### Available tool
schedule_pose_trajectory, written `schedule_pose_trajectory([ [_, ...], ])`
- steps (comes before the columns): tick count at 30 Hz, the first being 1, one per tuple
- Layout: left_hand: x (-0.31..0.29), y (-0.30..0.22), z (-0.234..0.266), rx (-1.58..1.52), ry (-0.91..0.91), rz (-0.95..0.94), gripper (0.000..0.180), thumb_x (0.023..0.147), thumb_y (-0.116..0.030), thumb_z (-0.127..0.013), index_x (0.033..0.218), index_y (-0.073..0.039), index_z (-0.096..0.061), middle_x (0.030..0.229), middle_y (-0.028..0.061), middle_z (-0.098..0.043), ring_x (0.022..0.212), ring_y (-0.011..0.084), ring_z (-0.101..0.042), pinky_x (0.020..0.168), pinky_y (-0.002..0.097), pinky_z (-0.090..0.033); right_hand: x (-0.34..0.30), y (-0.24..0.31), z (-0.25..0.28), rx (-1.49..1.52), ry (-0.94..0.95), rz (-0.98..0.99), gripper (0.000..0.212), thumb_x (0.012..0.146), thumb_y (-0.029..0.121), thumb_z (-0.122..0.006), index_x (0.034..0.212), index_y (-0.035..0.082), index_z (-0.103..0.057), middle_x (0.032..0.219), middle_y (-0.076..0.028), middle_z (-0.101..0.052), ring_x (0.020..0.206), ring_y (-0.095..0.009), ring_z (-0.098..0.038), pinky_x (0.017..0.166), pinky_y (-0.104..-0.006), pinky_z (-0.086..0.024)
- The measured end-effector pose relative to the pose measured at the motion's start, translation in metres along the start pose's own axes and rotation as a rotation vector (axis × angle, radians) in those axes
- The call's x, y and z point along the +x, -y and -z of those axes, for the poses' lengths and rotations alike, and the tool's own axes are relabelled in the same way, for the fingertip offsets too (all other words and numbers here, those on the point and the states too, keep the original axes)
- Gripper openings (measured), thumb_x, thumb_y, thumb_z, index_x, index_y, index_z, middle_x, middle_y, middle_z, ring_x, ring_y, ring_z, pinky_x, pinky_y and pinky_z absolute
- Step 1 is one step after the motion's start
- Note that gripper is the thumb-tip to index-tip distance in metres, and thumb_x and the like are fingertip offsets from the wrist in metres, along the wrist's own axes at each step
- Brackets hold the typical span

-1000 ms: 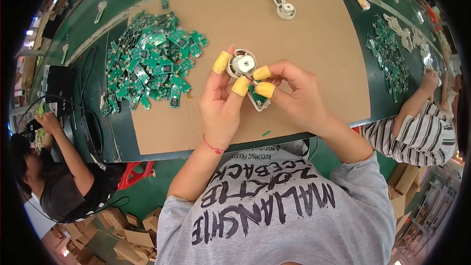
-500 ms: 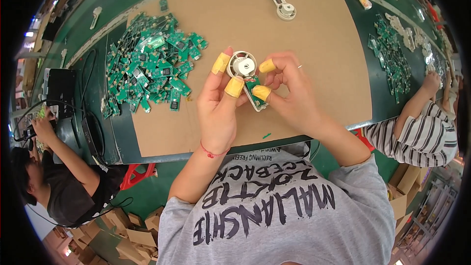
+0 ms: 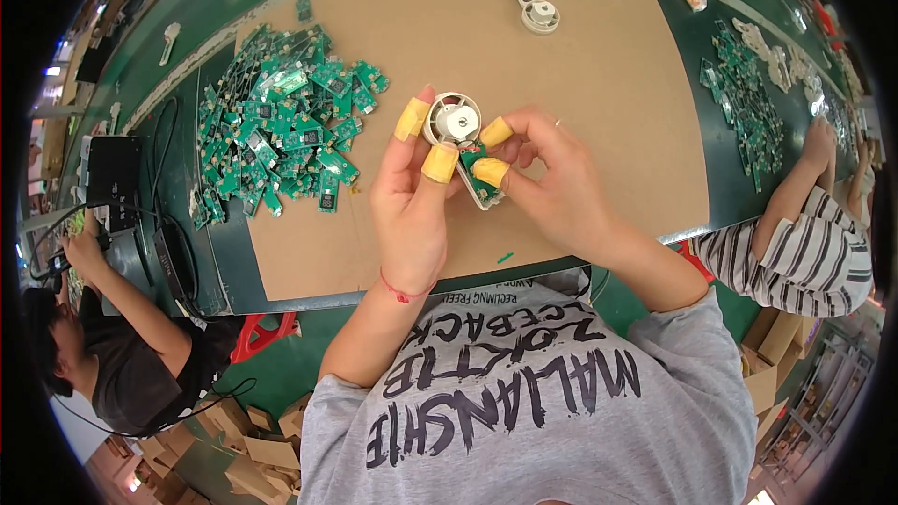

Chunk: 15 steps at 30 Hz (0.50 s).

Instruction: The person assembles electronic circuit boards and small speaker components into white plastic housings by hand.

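Observation:
My left hand (image 3: 412, 210) is closed around a small white fan housing (image 3: 457, 120), which has a round motor in its ring-shaped end. In the housing's narrow handle lies a green circuit board (image 3: 479, 189). My right hand (image 3: 569, 182) has its thumb and index finger at the upper part of this board, close to the motor, gripping it there. Yellow tape wraps the thumb and index finger of both hands. Fingertips partly cover the board, and any fine wires between them are too small to make out.
A heap of green circuit boards (image 3: 281, 126) lies on the left of the cardboard sheet (image 3: 608, 84). Another white fan housing (image 3: 533, 5) rests at the far side. A green scrap (image 3: 505, 258) is near the front edge. Co-workers sit on both sides; more boards (image 3: 744, 98) lie right.
Both hands and the housing have shifted slightly left in view. My right index finger has come down closer to the thumb, at the board's upper part.

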<state>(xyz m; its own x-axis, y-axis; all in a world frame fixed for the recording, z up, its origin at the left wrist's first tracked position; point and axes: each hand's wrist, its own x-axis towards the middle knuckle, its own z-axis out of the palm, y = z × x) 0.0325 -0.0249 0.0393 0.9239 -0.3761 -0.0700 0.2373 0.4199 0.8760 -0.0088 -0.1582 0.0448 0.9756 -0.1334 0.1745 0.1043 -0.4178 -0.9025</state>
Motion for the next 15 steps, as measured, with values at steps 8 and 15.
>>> schedule_pose_trajectory([
  [8, -0.002, 0.005, 0.005, 0.130, 0.020, -0.044, 0.042, 0.090, -0.005, -0.046, 0.130, -0.002, -0.036, 0.115, 0.0060, -0.052, 0.100, 0.0113, -0.051, 0.078, 0.0224, -0.045, -0.001, -0.007, -0.003, 0.308, 0.058, -0.263, 0.023, 0.073, -0.003, -0.061, 0.093, 0.001, -0.050, 0.080, -0.004, -0.058, 0.066, -0.010, -0.056, 0.060, -0.0227, -0.046],
  [15, 0.004, -0.007, 0.006, 0.031, -0.024, 0.092, 0.042, 0.090, -0.006, -0.045, 0.130, -0.004, -0.035, 0.111, 0.0081, -0.054, 0.099, 0.0183, -0.057, 0.079, 0.0299, -0.051, -0.006, -0.002, -0.004, 0.249, -0.043, -0.021, 0.019, 0.074, -0.001, -0.062, 0.090, 0.001, -0.052, 0.079, -0.004, -0.059, 0.068, -0.011, -0.057, 0.061, -0.0238, -0.046],
])
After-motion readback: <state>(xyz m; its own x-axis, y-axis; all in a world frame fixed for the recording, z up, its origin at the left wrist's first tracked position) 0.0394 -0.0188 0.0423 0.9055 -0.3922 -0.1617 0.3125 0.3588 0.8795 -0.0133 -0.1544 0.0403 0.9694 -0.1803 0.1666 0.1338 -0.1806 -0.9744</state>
